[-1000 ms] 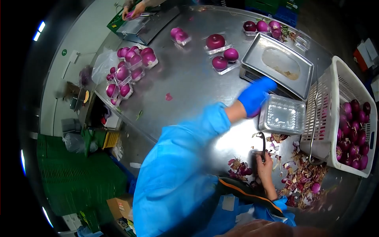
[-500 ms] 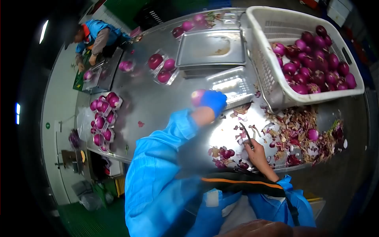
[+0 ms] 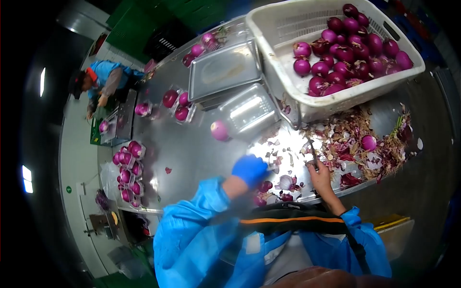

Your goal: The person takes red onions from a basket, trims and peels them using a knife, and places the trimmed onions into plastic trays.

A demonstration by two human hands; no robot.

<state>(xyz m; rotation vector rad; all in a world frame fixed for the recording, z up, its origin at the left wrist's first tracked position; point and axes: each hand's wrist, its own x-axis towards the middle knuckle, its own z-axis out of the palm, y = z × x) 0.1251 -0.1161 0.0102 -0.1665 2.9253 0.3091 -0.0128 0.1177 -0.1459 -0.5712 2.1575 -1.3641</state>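
A bare right hand grips a small knife above a steel bench, in the view that reaches me remotely from the head camera. The blade points away from the wearer, toward a white crate; its long axis runs nearly straight up the view, the tip leaning slightly left. I see the right fingers closed around the handle, at the left edge of a wide spread of peelings. The hands are well apart. The left hand, in a blue glove, is blurred, and I cannot tell whether its fingers hold anything. A small heap of skins lies just beside it, on the side toward the right hand.

Beyond the glove, a single onion rests on the bench at the left end of a clear tray; whether the two touch, I cannot tell. The onion's pale end faces left, while the tray lies aslant, its long axis running from near left to far right. Behind the tray stands a scale with a metal plate; to the right, the white crate holds loose onions. Packed onions in clear trays line the bench's left side, and at far left I see a co-worker dressed in blue.
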